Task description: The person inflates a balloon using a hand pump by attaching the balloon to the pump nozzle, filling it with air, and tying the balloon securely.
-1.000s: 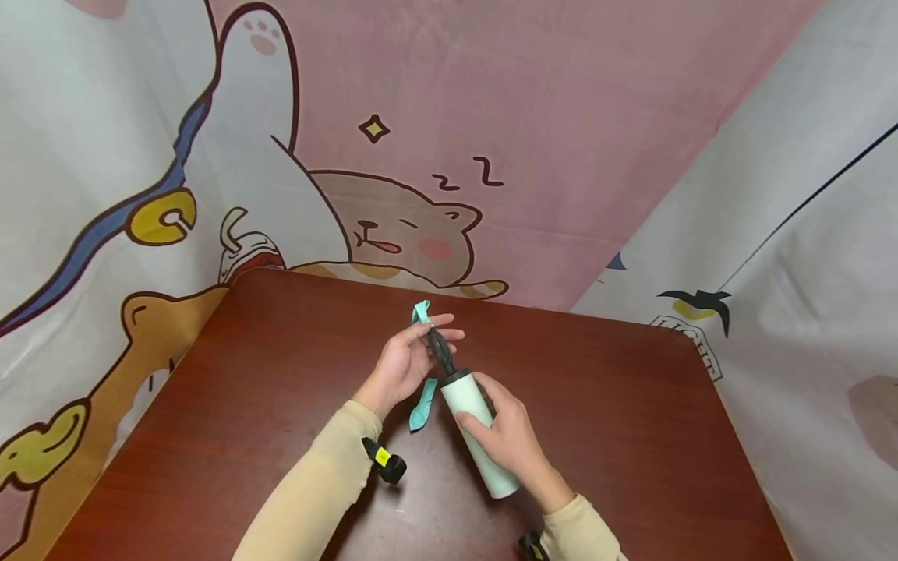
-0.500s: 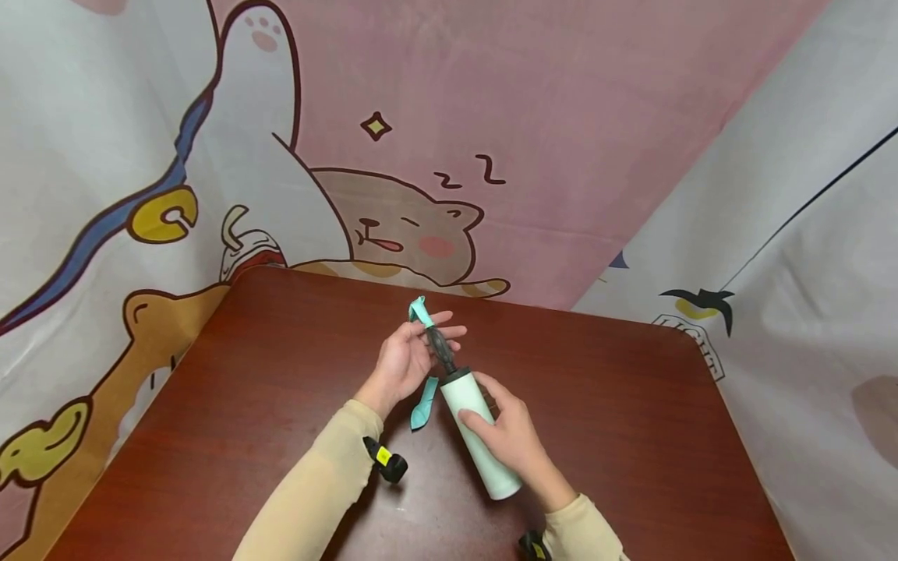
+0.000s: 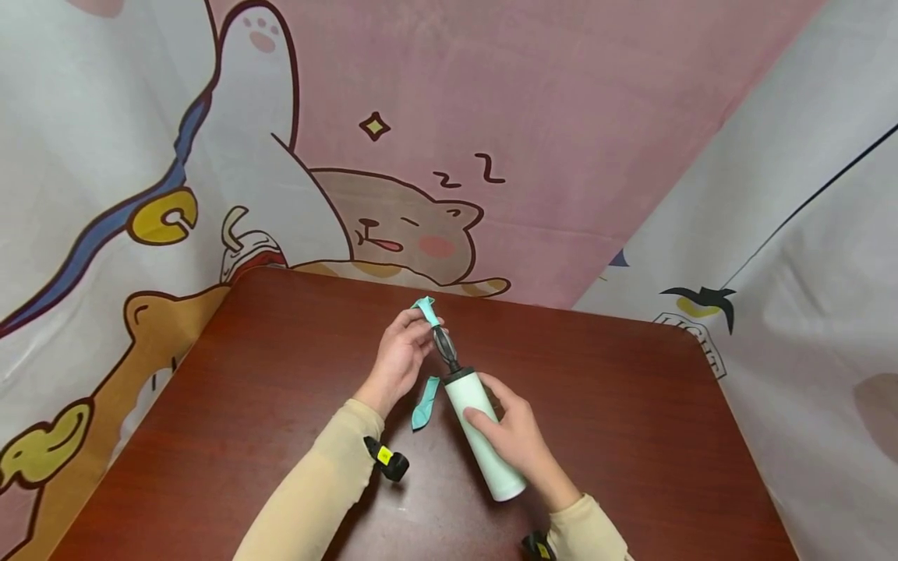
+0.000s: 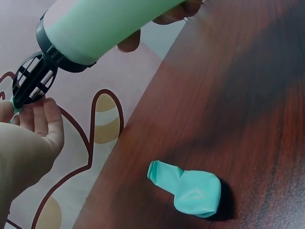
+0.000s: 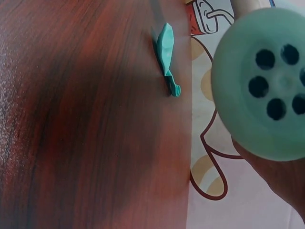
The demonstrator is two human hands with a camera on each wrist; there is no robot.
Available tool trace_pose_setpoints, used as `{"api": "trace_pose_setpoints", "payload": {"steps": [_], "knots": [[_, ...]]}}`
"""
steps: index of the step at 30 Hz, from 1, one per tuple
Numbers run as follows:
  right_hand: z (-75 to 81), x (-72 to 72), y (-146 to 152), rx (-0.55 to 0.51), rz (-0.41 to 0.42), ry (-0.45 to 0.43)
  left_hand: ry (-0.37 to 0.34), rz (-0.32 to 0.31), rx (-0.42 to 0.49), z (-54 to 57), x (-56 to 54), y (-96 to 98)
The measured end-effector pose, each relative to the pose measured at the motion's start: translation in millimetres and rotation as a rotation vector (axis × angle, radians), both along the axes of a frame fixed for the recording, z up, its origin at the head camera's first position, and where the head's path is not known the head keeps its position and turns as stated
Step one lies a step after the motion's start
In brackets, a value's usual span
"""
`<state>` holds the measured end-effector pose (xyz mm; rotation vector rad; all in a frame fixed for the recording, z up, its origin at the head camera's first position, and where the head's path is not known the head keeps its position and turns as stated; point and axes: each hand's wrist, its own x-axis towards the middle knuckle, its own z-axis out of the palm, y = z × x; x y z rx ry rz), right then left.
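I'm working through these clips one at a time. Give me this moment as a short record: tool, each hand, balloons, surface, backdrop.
Tool: hand balloon pump, pale green, its black nozzle pointing away from the person
Right grip: wrapped around the pump's barrel
Held balloon: teal, limp, at the nozzle's tip; how far on is unclear
Left grip: pinches the held balloon near that tip
Loose balloon: teal, uninflated, untouched
Surface: reddish-brown table under the loose balloon
Backdrop: cartoon-printed fabric

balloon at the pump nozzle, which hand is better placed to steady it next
Probably the left hand: its fingers are at the balloon, while the right hand grips the pump barrel.
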<state>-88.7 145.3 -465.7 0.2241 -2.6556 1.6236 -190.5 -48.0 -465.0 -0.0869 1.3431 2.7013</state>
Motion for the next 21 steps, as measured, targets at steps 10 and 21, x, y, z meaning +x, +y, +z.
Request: {"api": "trace_pose_setpoints", "payload": {"steps": [10,21], "knots": [[0.9,0.6,-0.4,-0.003,-0.011,-0.01,0.0,0.004,-0.103,-1.1,1.1,1.8],[-1.5,1.2,-2.6,-0.005,0.029,-0.016,0.015,-0.2,-0.018,3.6,0.8,3.9]]}}
